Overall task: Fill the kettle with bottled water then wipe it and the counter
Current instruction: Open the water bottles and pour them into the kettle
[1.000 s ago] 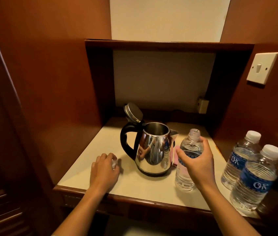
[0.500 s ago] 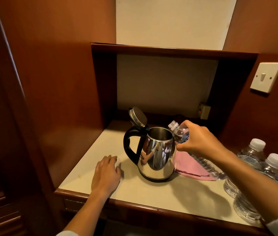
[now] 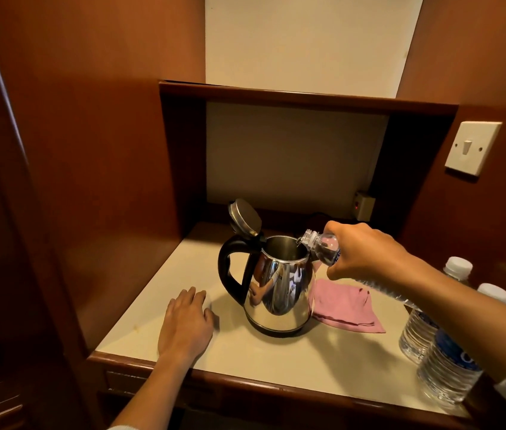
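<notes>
The cream-topped desk (image 3: 276, 361) filled the lower centre of the frame inside a wooden alcove. At its middle stood the stainless steel kettle (image 3: 279, 290), lid (image 3: 244, 217) flipped up. Two capped water bottles (image 3: 440, 336) stood at the lower right. A pink cloth (image 3: 348, 305) lay just right of the kettle. The right hand (image 3: 366, 252) gripped a tilted, uncapped bottle (image 3: 323, 245), its mouth over the kettle's rim. The left hand (image 3: 186, 324) rested flat on the desk, fingers loosely spread.
</notes>
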Demonstrator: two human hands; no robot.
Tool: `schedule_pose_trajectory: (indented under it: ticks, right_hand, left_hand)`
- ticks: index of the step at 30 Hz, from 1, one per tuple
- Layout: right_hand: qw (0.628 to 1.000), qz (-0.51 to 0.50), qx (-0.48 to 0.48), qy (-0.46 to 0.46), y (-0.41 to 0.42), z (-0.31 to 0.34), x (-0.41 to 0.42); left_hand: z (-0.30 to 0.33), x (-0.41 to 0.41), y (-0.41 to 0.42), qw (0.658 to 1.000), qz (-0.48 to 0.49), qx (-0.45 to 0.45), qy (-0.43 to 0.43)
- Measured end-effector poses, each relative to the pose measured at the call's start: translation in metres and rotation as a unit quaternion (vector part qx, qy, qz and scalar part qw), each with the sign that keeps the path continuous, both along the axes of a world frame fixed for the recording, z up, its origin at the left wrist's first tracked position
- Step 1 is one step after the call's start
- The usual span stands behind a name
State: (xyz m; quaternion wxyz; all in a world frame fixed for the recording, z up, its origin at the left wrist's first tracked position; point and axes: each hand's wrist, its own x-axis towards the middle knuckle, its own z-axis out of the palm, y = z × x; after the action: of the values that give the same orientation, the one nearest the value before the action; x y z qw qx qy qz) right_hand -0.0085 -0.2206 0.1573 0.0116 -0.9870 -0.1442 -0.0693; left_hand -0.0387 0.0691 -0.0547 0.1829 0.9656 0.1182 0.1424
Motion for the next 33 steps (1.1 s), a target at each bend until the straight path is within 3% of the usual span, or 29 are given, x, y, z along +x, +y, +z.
schedule_pose_trajectory:
  ticks: [15,33]
  right_hand:
    - [0.993,0.013,-0.107,-0.047,-0.002,0.02,0.003]
    - [0.987,0.02,-0.151,-0.047,0.001,0.028,-0.002]
  left_hand:
    - [0.001,0.0,-0.001,1.0,0.005,-0.004,0.004]
    - [0.001,0.001,-0.002,1.0,0.008,-0.004,0.0]
